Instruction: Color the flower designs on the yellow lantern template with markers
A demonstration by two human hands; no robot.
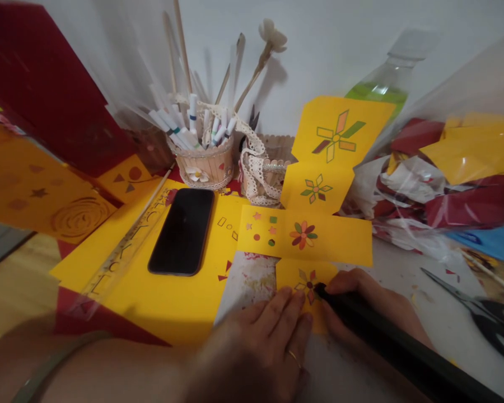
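A yellow folded-box cutout [353,240] lies partly flat, its upper panels tilted up against things behind. Flower and shape designs in red, orange and green decorate its panels. My left hand [277,330] rests flat on the lowest panel, fingers stretched out, a ring on one finger. Gripped in my right hand [373,302] is a long, thick black pen-like tool [369,324]. Its tip meets the small flower [309,284] on that panel, just right of my left fingertips. The tool's exact kind is unclear.
A phone [182,230] and a clear ruler [130,246] lie on yellow paper [151,302] at left. Behind stands a pot of white markers [201,168]. To the right are black-handled scissors [479,313], a bag of paper scraps [445,184] and a bottle [386,78].
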